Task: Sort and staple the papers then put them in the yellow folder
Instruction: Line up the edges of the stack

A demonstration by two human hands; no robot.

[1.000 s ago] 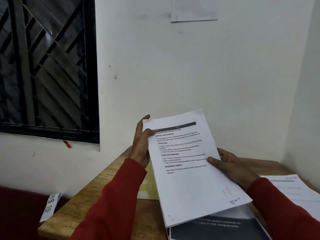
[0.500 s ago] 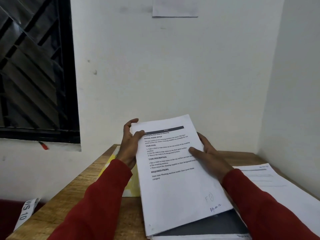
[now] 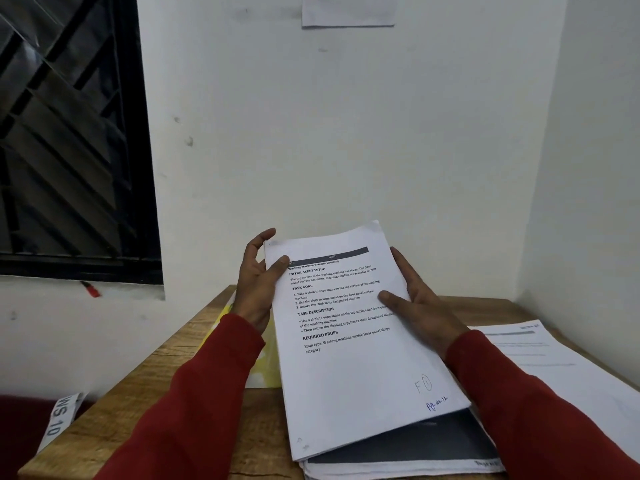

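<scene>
While lifted off the wooden table, held tilted above a second pile: printed paper stack, left hand pinching the top left corner, right hand gripping the right edge, thumb on the page. Probably light and floppy, loose sheets prone to sliding; best gripped at opposite edges. Yellow folder flat beneath, just left.

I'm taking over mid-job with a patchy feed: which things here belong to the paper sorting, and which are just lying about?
Part of the job:
- paper stack, in the grip of the left hand and right hand
- papers underneath
- loose sheets on the right
- yellow folder, partly hidden

Lying about:
- wall notice
- WS 10 label
- red thing on the sill
</scene>
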